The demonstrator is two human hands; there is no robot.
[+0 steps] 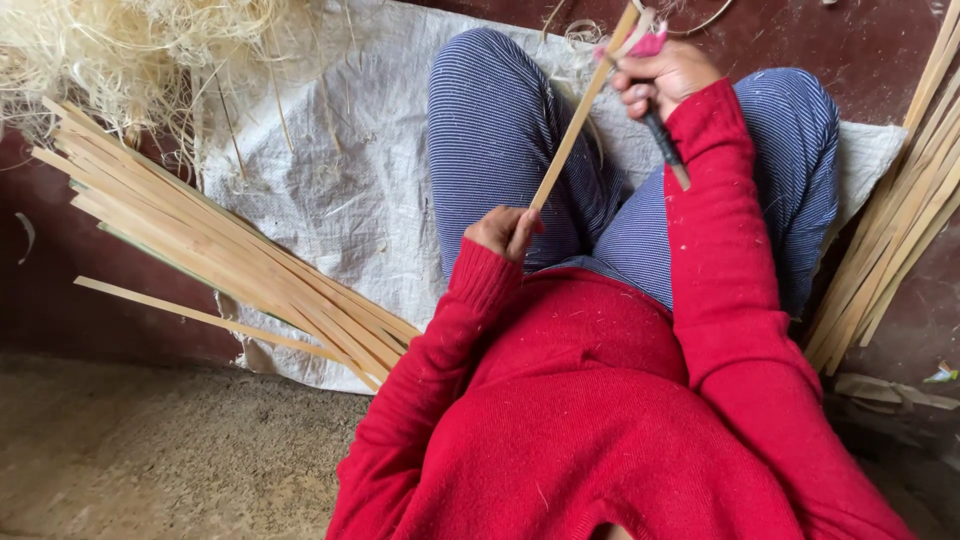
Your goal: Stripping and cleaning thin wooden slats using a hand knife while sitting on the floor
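I sit on the floor in a red sweater and blue striped trousers. My left hand (505,232) grips the near end of a thin bamboo strip (580,115) that slants up and away over my left knee. My right hand (665,78) is closed on a knife with a dark handle (665,145) whose butt points back toward me; its blade end meets the far part of the strip. Pink wrapping shows on my right fingers.
A pile of cut bamboo strips (220,255) lies fanned on the floor at my left. More strips (905,225) lean at the right edge. Pale curly shavings (130,50) heap at top left. A white woven sack (340,190) is spread under my legs.
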